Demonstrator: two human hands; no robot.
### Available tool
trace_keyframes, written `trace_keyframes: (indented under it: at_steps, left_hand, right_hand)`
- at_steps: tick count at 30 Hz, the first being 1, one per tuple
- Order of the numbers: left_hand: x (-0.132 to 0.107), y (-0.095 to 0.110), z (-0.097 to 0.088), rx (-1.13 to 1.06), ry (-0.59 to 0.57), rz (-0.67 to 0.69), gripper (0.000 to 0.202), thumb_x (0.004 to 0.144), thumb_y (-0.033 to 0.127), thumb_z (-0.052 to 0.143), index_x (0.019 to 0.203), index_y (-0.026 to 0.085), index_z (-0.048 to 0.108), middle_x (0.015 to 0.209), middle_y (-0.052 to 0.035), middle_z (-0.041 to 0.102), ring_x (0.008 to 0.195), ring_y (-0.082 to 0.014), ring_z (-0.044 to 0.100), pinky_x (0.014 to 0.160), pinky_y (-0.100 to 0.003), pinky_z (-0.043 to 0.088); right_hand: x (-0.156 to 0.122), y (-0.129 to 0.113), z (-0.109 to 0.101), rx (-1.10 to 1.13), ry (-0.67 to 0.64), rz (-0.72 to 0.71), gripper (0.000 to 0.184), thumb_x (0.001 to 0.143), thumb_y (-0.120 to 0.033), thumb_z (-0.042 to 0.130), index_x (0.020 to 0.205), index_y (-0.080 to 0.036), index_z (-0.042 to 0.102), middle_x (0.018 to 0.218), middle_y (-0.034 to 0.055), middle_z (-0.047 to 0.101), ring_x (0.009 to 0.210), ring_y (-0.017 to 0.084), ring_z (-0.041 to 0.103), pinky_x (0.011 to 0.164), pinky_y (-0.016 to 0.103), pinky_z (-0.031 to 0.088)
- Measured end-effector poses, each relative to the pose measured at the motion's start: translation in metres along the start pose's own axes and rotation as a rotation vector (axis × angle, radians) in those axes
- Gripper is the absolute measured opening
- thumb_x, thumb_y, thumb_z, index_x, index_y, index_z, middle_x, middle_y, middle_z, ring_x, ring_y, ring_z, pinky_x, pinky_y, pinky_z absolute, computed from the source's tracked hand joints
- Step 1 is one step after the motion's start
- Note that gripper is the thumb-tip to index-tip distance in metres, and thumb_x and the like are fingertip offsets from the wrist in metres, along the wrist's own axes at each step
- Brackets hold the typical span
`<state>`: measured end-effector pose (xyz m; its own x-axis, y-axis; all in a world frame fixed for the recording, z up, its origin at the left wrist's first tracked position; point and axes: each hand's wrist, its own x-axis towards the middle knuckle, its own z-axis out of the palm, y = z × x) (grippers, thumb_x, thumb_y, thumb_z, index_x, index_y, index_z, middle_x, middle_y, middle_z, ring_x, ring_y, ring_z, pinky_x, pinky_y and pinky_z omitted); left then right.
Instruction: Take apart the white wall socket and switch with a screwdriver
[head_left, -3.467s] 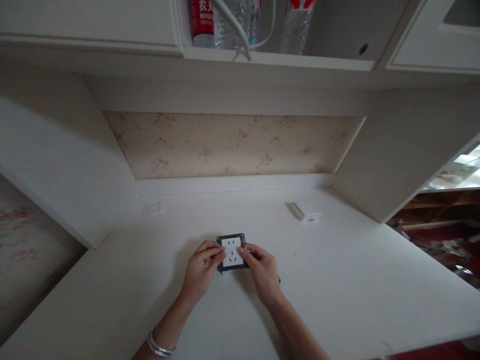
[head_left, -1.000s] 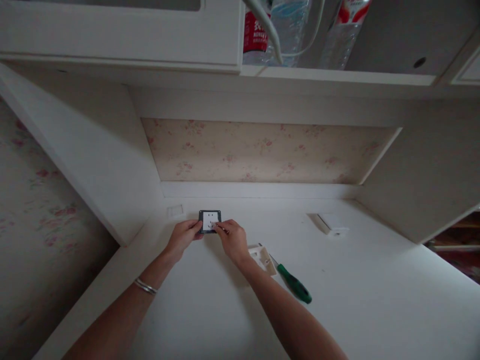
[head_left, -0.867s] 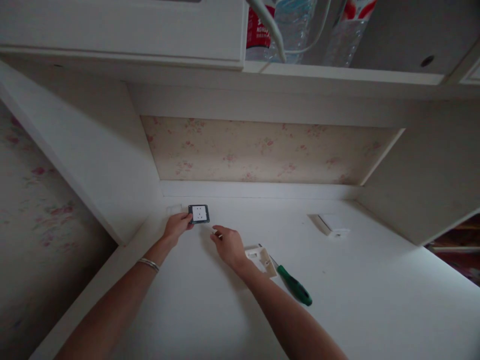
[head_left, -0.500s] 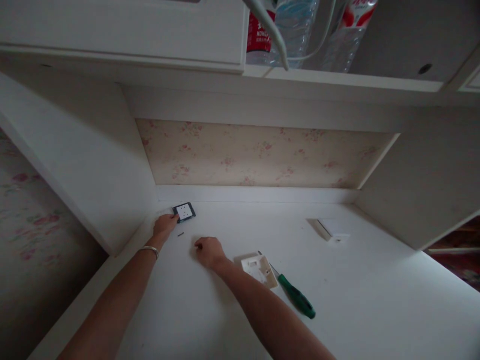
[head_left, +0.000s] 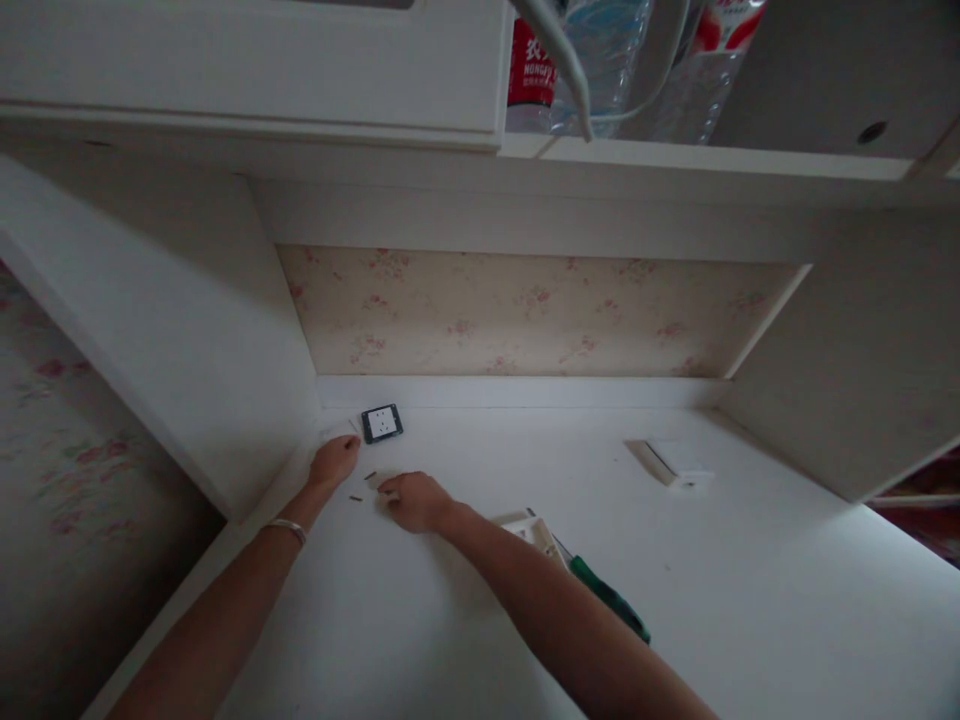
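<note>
My left hand (head_left: pixel 335 459) is closed at the back left of the white worktop, just left of a dark-framed socket insert (head_left: pixel 382 423). Its fingertips are beside a thin, pale piece (head_left: pixel 342 428), but whatever they grip is hidden. To the right, my right hand (head_left: pixel 416 501) rests low over the surface, index finger and thumb slightly apart, with nothing visible between them. Two small screws (head_left: pixel 370 476) lie left of its fingertips. Behind my right forearm, a white mounting box (head_left: pixel 531 531) and a green-handled screwdriver (head_left: pixel 609 597) are partly covered.
A white box-like piece (head_left: pixel 679 465) lies on the worktop (head_left: pixel 487 450) at the right. White side panels enclose the space left and right. Overhead, a cabinet shelf (head_left: pixel 697 158) holds plastic bottles (head_left: pixel 604 65), and a white cable (head_left: pixel 562 60) hangs over its edge.
My left hand has come off the socket insert, which now lies free. A second screw is visible on the worktop. My right hand has shifted slightly left, and its forearm covers more of the mounting box.
</note>
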<state>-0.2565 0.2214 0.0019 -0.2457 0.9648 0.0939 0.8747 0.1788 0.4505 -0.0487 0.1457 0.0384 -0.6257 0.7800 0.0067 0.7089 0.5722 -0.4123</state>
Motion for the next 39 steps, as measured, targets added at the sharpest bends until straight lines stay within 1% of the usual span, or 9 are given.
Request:
trace_keyframes:
  at_steps: [5, 8, 11, 15, 20, 24, 27, 32, 39]
  left_hand:
    - [-0.074, -0.019, -0.006, 0.001, 0.000, 0.145, 0.040, 0.085, 0.045, 0.048, 0.109, 0.018, 0.066, 0.115, -0.0085, 0.065, 0.103, -0.0234, 0.062, 0.093, -0.029, 0.044]
    - [-0.111, -0.027, -0.001, 0.044, 0.002, 0.331, 0.044, 0.084, 0.043, 0.051, 0.118, 0.017, 0.061, 0.117, -0.0092, 0.060, 0.106, -0.0229, 0.061, 0.097, -0.031, 0.043]
    - [-0.124, -0.025, 0.005, 0.105, 0.023, 0.384, 0.037, 0.087, 0.034, 0.048, 0.116, 0.017, 0.063, 0.115, -0.0100, 0.060, 0.106, -0.0227, 0.060, 0.098, -0.031, 0.043]
    - [-0.111, -0.014, 0.009, 0.113, 0.024, 0.338, 0.031, 0.087, 0.027, 0.048, 0.110, 0.017, 0.066, 0.109, -0.0089, 0.065, 0.100, -0.0224, 0.063, 0.093, -0.032, 0.047]
    - [-0.091, -0.001, 0.012, 0.116, 0.075, 0.339, 0.032, 0.089, 0.027, 0.047, 0.114, 0.016, 0.064, 0.114, -0.0084, 0.062, 0.104, -0.0206, 0.061, 0.095, -0.029, 0.045]
    - [-0.076, 0.004, 0.015, 0.146, 0.121, 0.310, 0.034, 0.090, 0.034, 0.046, 0.112, 0.016, 0.065, 0.117, -0.0096, 0.059, 0.100, -0.0212, 0.062, 0.093, -0.031, 0.046]
    - [-0.061, 0.003, 0.015, 0.171, 0.146, 0.289, 0.034, 0.092, 0.037, 0.042, 0.108, 0.019, 0.067, 0.115, -0.0074, 0.060, 0.100, -0.0188, 0.062, 0.093, -0.029, 0.046]
    - [-0.036, -0.013, 0.003, 0.258, 0.175, 0.225, 0.043, 0.095, 0.035, 0.030, 0.105, 0.016, 0.067, 0.111, -0.0110, 0.063, 0.107, -0.0231, 0.058, 0.095, -0.034, 0.044]
    - [-0.008, -0.037, 0.007, 0.354, 0.039, 0.188, 0.044, 0.091, 0.043, 0.038, 0.121, 0.022, 0.061, 0.137, -0.0099, 0.052, 0.122, -0.0302, 0.049, 0.098, -0.045, 0.040]
  right_hand:
    - [-0.088, 0.008, -0.052, -0.131, 0.003, 0.006, 0.031, 0.085, -0.027, 0.049, 0.108, -0.026, 0.069, 0.106, 0.0100, 0.071, 0.096, 0.030, 0.066, 0.079, 0.042, 0.050]
    - [-0.154, 0.011, -0.076, -0.303, -0.118, 0.109, 0.035, 0.080, -0.037, 0.062, 0.114, -0.027, 0.066, 0.108, 0.0122, 0.069, 0.092, 0.032, 0.066, 0.076, 0.043, 0.050]
    - [-0.202, 0.017, -0.076, -0.418, -0.227, 0.222, 0.055, 0.069, -0.034, 0.076, 0.122, -0.032, 0.060, 0.123, 0.0138, 0.062, 0.100, 0.034, 0.064, 0.078, 0.043, 0.050]
    - [-0.224, 0.024, -0.054, -0.444, -0.212, 0.207, 0.046, 0.078, -0.013, 0.065, 0.119, -0.033, 0.061, 0.121, 0.0123, 0.063, 0.100, 0.029, 0.065, 0.076, 0.037, 0.052]
    - [-0.194, 0.029, -0.026, -0.416, -0.044, 0.124, 0.028, 0.087, -0.008, 0.049, 0.105, -0.022, 0.066, 0.105, 0.0124, 0.069, 0.093, 0.024, 0.066, 0.072, 0.032, 0.053]
    - [-0.139, 0.031, -0.012, -0.351, 0.033, 0.124, 0.021, 0.091, -0.014, 0.046, 0.099, -0.016, 0.066, 0.100, 0.0128, 0.070, 0.092, 0.023, 0.066, 0.076, 0.033, 0.052]
    - [-0.093, 0.034, -0.008, -0.340, 0.080, 0.161, 0.026, 0.088, -0.008, 0.043, 0.103, -0.013, 0.063, 0.101, 0.0136, 0.069, 0.089, 0.023, 0.067, 0.075, 0.033, 0.053]
    - [-0.036, 0.041, -0.008, -0.323, 0.120, 0.166, 0.031, 0.083, -0.003, 0.043, 0.107, -0.011, 0.060, 0.105, 0.0156, 0.068, 0.094, 0.024, 0.066, 0.078, 0.032, 0.052]
    - [0.002, 0.048, -0.006, -0.303, 0.087, 0.051, 0.032, 0.090, -0.010, 0.039, 0.115, -0.019, 0.058, 0.115, 0.0099, 0.064, 0.097, 0.020, 0.065, 0.082, 0.031, 0.051]
